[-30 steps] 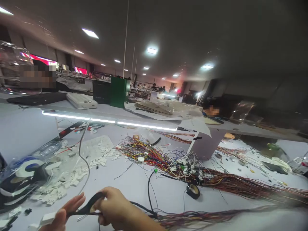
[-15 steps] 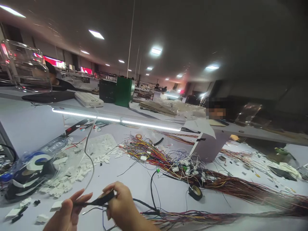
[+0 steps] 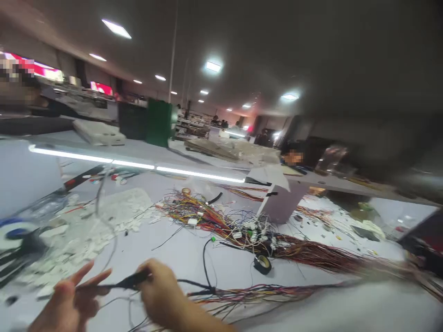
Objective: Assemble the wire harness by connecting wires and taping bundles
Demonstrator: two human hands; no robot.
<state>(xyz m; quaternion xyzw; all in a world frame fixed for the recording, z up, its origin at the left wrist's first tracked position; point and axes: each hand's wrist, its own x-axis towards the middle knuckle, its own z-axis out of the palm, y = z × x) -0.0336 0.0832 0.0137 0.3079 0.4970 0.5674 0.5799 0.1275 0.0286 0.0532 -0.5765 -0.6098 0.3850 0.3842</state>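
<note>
Low in the view, my left hand [image 3: 67,302] pinches the end of a dark strand between its thumb and fingers, with two fingers stretched out. Black tape [image 3: 129,280] spans the gap to my right hand [image 3: 162,290], whose fingers are wrapped round a black tape roll, mostly hidden and smeared by motion. Thin loose wires hang below and between the hands. Right of my right hand, a black-sleeved branch joins a wire harness [image 3: 256,293] lying along the table. Another black tape roll [image 3: 263,264] rests beyond it.
A large multicoloured wire bundle [image 3: 304,249] crosses the table. White connectors [image 3: 90,246] lie scattered at left near a white cable [image 3: 98,198]. A lit tube [image 3: 197,174] runs under the shelf [image 3: 138,150], which carries a green box [image 3: 158,122]. Other people sit beyond.
The view has swung to the right, so most things appear further left. Both hands still hold the tape stretched between them, a little further left in the picture.
</note>
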